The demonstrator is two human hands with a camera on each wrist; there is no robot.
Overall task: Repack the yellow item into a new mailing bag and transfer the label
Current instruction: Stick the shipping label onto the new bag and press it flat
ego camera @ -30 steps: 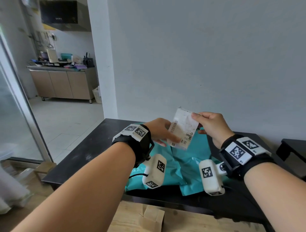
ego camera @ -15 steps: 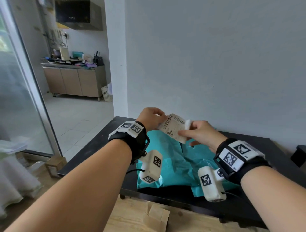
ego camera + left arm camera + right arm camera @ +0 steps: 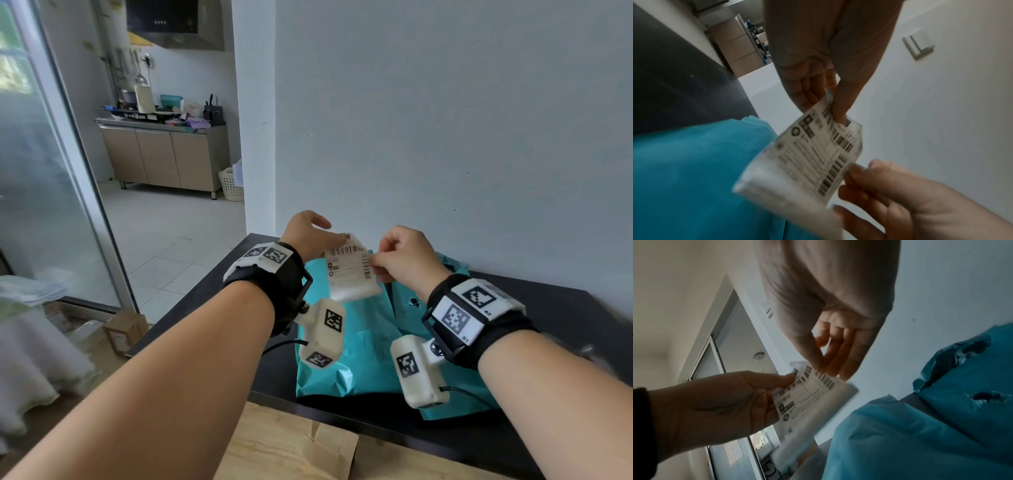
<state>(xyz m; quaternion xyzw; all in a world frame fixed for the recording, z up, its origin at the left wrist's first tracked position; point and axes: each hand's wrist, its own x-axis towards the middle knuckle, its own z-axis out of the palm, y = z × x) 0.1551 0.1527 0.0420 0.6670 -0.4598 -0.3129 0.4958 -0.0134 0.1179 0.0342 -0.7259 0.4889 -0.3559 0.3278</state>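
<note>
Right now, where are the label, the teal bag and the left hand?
label (image 3: 349, 270), head view, printed middle.
teal bag (image 3: 373, 346), head view, flat middle.
left hand (image 3: 308, 233), head view, back of hand.

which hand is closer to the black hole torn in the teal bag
Right. The right hand pinches the label's right edge just above-left of the torn hole in the teal bag; the left hand holds the label's far-left corner, farther away.

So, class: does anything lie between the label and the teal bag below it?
Nothing visible does. Both hands, left hand and right hand, pinch the label in the air just above the teal bag, whose upper face is bare.
</note>
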